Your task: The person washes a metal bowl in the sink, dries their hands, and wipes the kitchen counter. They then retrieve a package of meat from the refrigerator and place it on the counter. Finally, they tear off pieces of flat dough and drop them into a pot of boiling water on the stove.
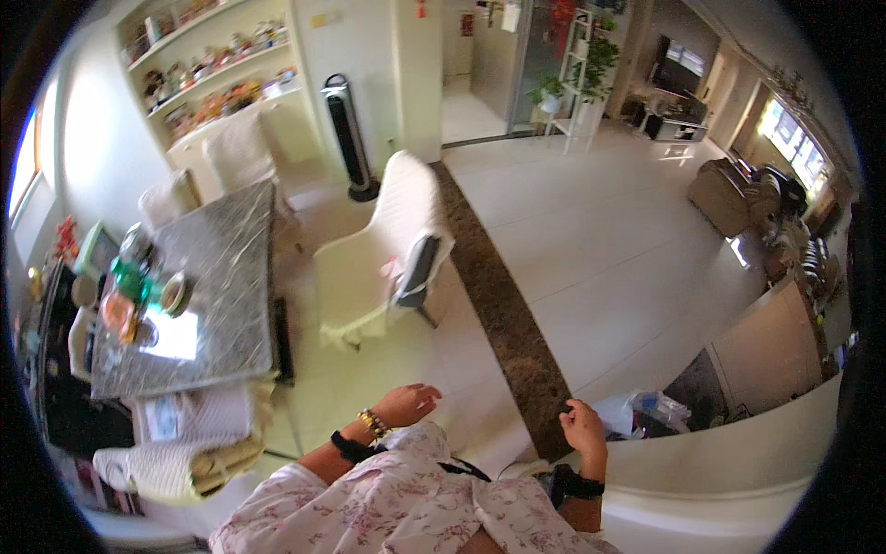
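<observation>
Near the bottom middle, my left hand (410, 405) hangs in front of my body with its fingers apart and nothing in it. A beaded bracelet (372, 422) and a black band circle that wrist. My right hand (583, 424) is further right, its fingers curled around a small dark object (565, 408) that I cannot identify. A black strap (585, 483) is on the right wrist. Below both hands is a floral garment (387, 498). A chair with a cream quilted cover (408, 201) stands ahead of my left hand, out of its reach.
At the left, a grey marble table (228, 277) holds a green vessel (130, 278) and other items. A covered chair (173, 471) sits at its near edge. A black tower fan (346, 138) stands by the wall. Plastic bags (647, 410) lie beside a low curved white wall (720, 464) at right.
</observation>
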### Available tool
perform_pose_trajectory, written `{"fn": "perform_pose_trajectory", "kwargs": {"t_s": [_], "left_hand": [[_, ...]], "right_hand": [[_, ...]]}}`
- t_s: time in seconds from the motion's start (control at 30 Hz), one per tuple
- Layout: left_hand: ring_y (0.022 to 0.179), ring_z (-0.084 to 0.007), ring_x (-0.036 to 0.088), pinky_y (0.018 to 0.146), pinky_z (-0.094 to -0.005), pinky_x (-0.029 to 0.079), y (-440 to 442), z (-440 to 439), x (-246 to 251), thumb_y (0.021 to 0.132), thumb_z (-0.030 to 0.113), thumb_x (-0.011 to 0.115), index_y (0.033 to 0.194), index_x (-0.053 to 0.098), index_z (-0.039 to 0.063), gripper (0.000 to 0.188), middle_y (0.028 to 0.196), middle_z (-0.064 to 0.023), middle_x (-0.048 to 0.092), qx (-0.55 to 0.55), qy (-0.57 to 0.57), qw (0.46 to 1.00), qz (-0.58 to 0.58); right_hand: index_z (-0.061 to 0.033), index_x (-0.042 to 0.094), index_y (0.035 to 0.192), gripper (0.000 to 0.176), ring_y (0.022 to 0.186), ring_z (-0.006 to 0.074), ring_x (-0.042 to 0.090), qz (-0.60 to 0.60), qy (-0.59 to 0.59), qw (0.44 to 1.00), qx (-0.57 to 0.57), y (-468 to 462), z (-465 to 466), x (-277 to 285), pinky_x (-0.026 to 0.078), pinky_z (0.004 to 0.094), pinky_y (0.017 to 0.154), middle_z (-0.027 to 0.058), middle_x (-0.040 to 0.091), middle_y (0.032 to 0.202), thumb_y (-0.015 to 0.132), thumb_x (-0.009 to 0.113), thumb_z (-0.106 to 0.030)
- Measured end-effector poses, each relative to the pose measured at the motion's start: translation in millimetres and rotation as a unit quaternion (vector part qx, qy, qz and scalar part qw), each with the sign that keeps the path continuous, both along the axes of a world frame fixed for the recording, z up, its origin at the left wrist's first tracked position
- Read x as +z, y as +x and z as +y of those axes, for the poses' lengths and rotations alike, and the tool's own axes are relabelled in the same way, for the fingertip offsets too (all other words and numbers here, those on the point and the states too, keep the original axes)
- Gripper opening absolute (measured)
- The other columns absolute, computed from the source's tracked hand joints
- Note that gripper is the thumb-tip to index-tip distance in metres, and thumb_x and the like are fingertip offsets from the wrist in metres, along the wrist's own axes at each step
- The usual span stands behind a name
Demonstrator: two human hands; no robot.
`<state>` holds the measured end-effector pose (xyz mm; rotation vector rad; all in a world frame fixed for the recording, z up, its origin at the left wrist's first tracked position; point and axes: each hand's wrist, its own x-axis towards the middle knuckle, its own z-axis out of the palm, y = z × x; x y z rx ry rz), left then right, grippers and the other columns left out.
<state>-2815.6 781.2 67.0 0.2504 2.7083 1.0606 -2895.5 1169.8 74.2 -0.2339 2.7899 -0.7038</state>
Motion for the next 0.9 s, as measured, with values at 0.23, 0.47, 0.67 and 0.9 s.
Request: {"fn": "perform_pose_trajectory", "kwargs": {"t_s": [0.23, 0.47, 0.67, 0.9], "left_hand": [[0.086, -0.0283, 0.064, 0.076, -0.0384, 0.052, -206.5, 12.4, -51.5, 0.090, 0.024, 0.055, 0.105, 0.064, 0.010, 0.022, 0.095, -0.0117, 0.067, -0.078, -0.006, 0.997, -0.022], [0.089, -0.0284, 0.065, 0.072, -0.0398, 0.053, -479.9, 69.1, -23.6, 0.087, 0.018, 0.058, 0.100, 0.065, 0.006, 0.019, 0.099, -0.0115, 0.067, -0.149, 0.055, 0.984, 0.079], [0.084, -0.0297, 0.066, 0.070, -0.0408, 0.053, -653.1, 77.2, -30.0, 0.087, 0.017, 0.059, 0.105, 0.065, 0.004, 0.022, 0.099, -0.0152, 0.066, -0.173, 0.056, 0.979, 0.093], [0.080, -0.0249, 0.065, 0.065, -0.0377, 0.051, -825.7, -20.0, -63.3, 0.086, 0.014, 0.056, 0.100, 0.065, 0.002, 0.020, 0.090, -0.0139, 0.068, -0.015, 0.029, 0.999, 0.034]], "right_hand": [[-0.0037, 0.055, 0.120, 0.044, 0.095, 0.0332, 0.063, -0.038, -0.065, 0.997, -0.015, -184.7, 15.6, -33.0, 0.050, 0.0432, 0.080, 0.0194, 0.066, 0.099, 0.086, 0.062, -0.030], [-0.0053, 0.051, 0.124, 0.045, 0.101, 0.0352, 0.057, 0.005, -0.014, 0.996, -0.085, -352.2, 65.6, -2.8, 0.046, 0.0450, 0.088, 0.0191, 0.060, 0.109, 0.090, 0.056, -0.035], [-0.0037, 0.049, 0.122, 0.045, 0.107, 0.0357, 0.056, -0.127, 0.090, 0.985, -0.081, -498.5, 59.6, -14.1, 0.047, 0.0460, 0.090, 0.0203, 0.060, 0.112, 0.089, 0.055, -0.034], [-0.0005, 0.047, 0.126, 0.047, 0.105, 0.0379, 0.057, -0.153, 0.130, 0.980, 0.010, -782.6, 2.6, -16.2, 0.047, 0.0494, 0.088, 0.0234, 0.057, 0.116, 0.089, 0.053, -0.029]]}}
